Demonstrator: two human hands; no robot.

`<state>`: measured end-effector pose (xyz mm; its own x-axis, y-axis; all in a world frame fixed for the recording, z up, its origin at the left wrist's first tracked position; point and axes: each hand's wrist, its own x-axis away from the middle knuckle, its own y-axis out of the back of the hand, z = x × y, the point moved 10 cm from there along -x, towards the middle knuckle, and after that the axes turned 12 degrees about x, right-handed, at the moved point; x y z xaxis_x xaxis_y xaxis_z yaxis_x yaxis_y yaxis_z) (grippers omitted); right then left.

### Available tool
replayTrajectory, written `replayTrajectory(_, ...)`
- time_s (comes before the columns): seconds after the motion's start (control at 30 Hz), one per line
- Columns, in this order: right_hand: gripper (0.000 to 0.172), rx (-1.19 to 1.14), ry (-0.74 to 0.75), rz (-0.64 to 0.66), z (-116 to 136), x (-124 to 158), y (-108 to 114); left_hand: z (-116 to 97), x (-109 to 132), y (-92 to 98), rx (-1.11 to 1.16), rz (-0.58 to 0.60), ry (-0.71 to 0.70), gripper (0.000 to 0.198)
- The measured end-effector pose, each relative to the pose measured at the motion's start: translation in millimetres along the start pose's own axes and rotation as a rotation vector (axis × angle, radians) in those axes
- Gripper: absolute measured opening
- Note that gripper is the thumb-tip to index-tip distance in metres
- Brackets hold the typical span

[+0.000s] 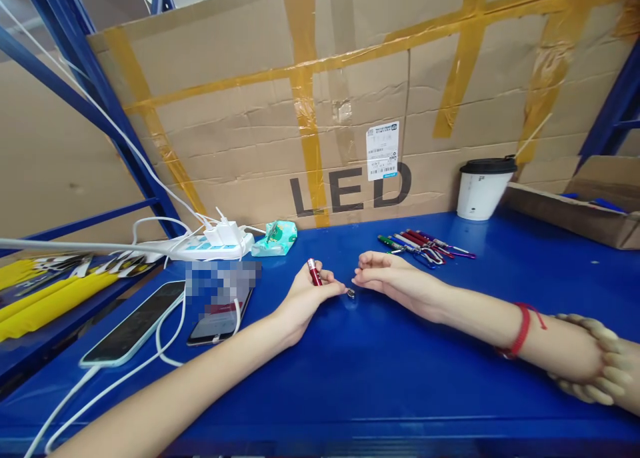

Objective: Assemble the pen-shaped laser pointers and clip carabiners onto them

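Note:
My left hand [313,295] is closed around a small red penlight-like tube [315,272] with a silver end, which points up and away. Just off its thumb tip, a tiny shiny metal piece [351,293] shows low over the blue tabletop; its exact kind is too small to tell, and whether a fingertip touches it is unclear. On the other side of that piece, my right hand [387,278] has its fingers loosely curved and apart, with nothing visible in them. Behind the right hand lie several similar slim tubes [425,245] in green, blue, red and purple, some with metal clips.
Two phones, one pale-cased [135,325] and one dark [220,318], lie at left among white cables. Behind them are a power strip [215,243] and a green packet [275,238]. A lidded paper cup [483,188] and open carton [575,208] stand right. A large cardboard box [240,138] backs the table.

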<state>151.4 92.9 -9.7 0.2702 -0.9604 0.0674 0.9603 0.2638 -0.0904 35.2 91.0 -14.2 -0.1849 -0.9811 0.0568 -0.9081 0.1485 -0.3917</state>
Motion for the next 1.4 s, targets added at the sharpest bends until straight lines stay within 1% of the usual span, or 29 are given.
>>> replayTrajectory(0.23,0.024,-0.025,-0.043,-0.014,-3.1,1.0,0.3,0.5,-0.4,-0.3,0.085,-0.017,0.033,0.04)
replayTrajectory(0.47,0.026,-0.015,-0.059,-0.008,-7.4,-1.6,2.2,3.1,-3.3,1.8,0.127,-0.004,0.06,0.033)
replayTrajectory(0.87,0.026,-0.038,-0.1,-0.014,-9.8,-0.3,2.0,2.6,-4.7,4.9,0.132,-0.017,0.059,0.032)
replayTrajectory(1.0,0.025,-0.055,-0.115,0.008,-13.0,-1.3,1.3,1.3,-3.5,0.0,0.082,0.015,0.056,0.03)
replayTrajectory(1.17,0.023,-0.078,-0.087,0.061,-12.1,-3.1,-3.6,-0.1,-1.3,-3.9,0.046,0.035,0.056,0.026)
replayTrajectory(1.4,0.018,-0.088,-0.08,0.096,-9.1,-2.3,-7.6,0.5,-0.9,-7.4,0.057,0.075,0.062,0.026)
